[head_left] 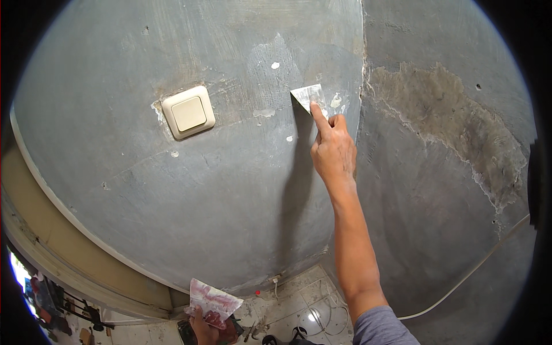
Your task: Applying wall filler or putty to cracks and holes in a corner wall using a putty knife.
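Right hand (333,150) is up on the grey wall (230,190), fingers wrapped round a small putty knife (310,95), forefinger stretched along the blade and pressing it flat against the plaster, the blade sitting well to the right of the cream light switch (188,112) and about level with it; small white dabs of filler (275,65) dot the wall above and below the blade, all on that same side of the switch, and just right of the blade a vertical corner edge runs down the wall, with a rough brownish patch of bare plaster (448,115) beyond it, further still from the switch. Down low, far beneath the switch, the left hand (201,325) has its fingers gripping a wide scraper (211,299) smeared with white and reddish paste, held over the tiled floor (299,299), and a thin white cable (477,264) trails along the wall off to the lower right of the switch
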